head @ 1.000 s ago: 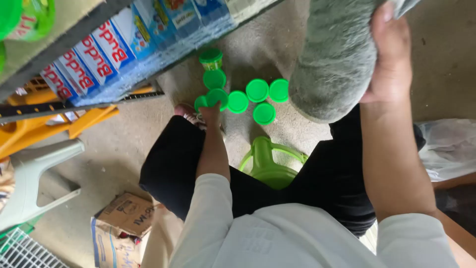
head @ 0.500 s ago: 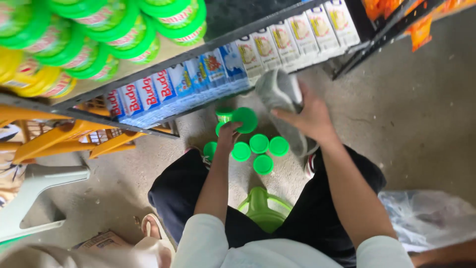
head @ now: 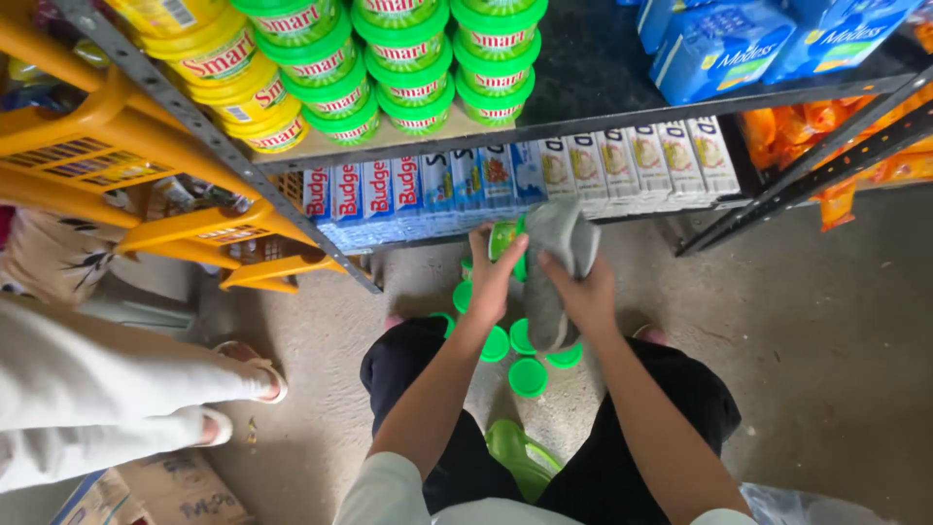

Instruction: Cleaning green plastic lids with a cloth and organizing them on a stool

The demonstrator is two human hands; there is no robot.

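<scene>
Place: concrete floor (head: 826, 321) in front of a metal shelf (head: 583, 126) stacked with green and yellow tubs and blue packs; orange plastic racks (head: 117, 146) stand at the left.
Left hand: left hand (head: 493, 277) is closed around a small green tub (head: 502, 238), fingers wrapped on its side, and holds it up just below the shelf edge.
Right hand: right hand (head: 586, 292) grips a grey cloth (head: 556, 262), fingers pressed into the fabric; the cloth touches the tub.
Doing it well: I think the tub should be held firm and turned slowly, so the cloth reaches all sides and the lid edge.
Tub: round, bright green, with a printed label; mostly hidden by hand and cloth.
Floor tubs: more green tubs (head: 528, 377) stand near together on the floor, between the knees.
Nearby: another person's feet in sandals (head: 248, 374) at the left; a green stool (head: 520, 457) under the person.
</scene>
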